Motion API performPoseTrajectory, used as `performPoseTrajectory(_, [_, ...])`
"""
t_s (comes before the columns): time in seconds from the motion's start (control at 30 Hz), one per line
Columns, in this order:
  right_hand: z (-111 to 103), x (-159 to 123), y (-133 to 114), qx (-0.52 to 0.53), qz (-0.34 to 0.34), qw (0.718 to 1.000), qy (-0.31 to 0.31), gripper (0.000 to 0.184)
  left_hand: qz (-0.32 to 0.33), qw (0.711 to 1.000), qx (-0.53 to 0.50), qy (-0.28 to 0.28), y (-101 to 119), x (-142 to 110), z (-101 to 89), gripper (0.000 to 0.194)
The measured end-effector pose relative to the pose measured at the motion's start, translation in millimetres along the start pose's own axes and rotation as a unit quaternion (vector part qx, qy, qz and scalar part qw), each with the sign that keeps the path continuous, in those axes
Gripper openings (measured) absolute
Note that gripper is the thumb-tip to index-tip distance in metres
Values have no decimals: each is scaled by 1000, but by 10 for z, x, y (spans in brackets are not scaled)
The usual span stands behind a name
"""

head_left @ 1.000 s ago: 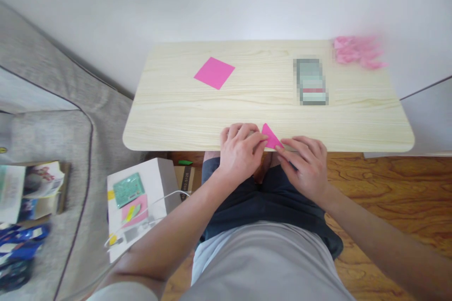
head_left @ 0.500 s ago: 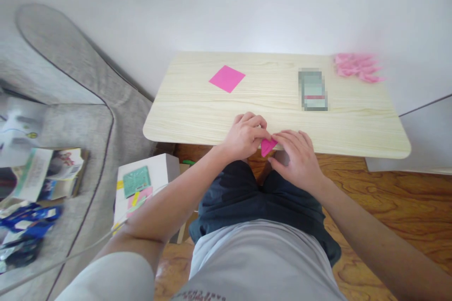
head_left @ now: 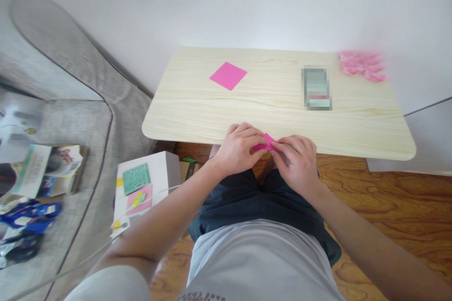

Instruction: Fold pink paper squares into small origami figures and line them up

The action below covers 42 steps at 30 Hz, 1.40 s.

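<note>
- And here we are at the near edge of the tabletop (head_left: 275, 113), where the small folded pink paper (head_left: 269, 140) is up between both hands!
- Left hand (head_left: 240, 147): fingers drawn narrow, thumb and fingertips pinching the paper's left end.
- Right hand (head_left: 297, 160): a narrow pinch too, thumb and forefinger on the paper's right end.
- So what's done? This piece is creased down well smaller than a full sheet, so I'd call it part-way through its folds; the fingers hide too much to count them.
- Over at the far right corner sits a cluster of pale pink pieces (head_left: 363, 66), apparently shaped already, bunched too tightly to number.
- What's left? The piece in hand looks unfinished, loose ends and all.
- And up at the far left, one flat pink sheet (head_left: 228, 75) lies square and apparently uncreased, well apart from the hands.
- Right of that sheet, a pixelated object (head_left: 317, 88), its details masked, nobody touching it.
</note>
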State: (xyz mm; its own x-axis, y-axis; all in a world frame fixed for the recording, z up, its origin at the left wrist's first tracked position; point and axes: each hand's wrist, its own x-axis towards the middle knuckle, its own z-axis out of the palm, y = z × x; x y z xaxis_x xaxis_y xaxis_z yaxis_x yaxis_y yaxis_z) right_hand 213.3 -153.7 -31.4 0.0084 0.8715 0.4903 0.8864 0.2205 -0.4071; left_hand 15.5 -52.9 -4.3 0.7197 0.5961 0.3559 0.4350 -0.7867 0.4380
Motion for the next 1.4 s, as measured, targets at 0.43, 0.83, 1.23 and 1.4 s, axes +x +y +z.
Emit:
performPoseTrajectory(0.43, [-92,168,164,21,-33,997,-64,17,11,999,-25,-39,-184,74,-76,17])
performPoseTrajectory(0.83, [-110,234,220,28,-49,995,-78,16,32,998,-18,-52,-183,142,-142,15])
performPoseTrajectory(1.23, [-24,138,115,-7,-38,999,-28,9,45,998,34,-9,-98,29,-21,21])
performPoseTrajectory(1.4, [-18,154,74,-17,-11,999,-26,12,40,999,17,0,-100,-3,10,20])
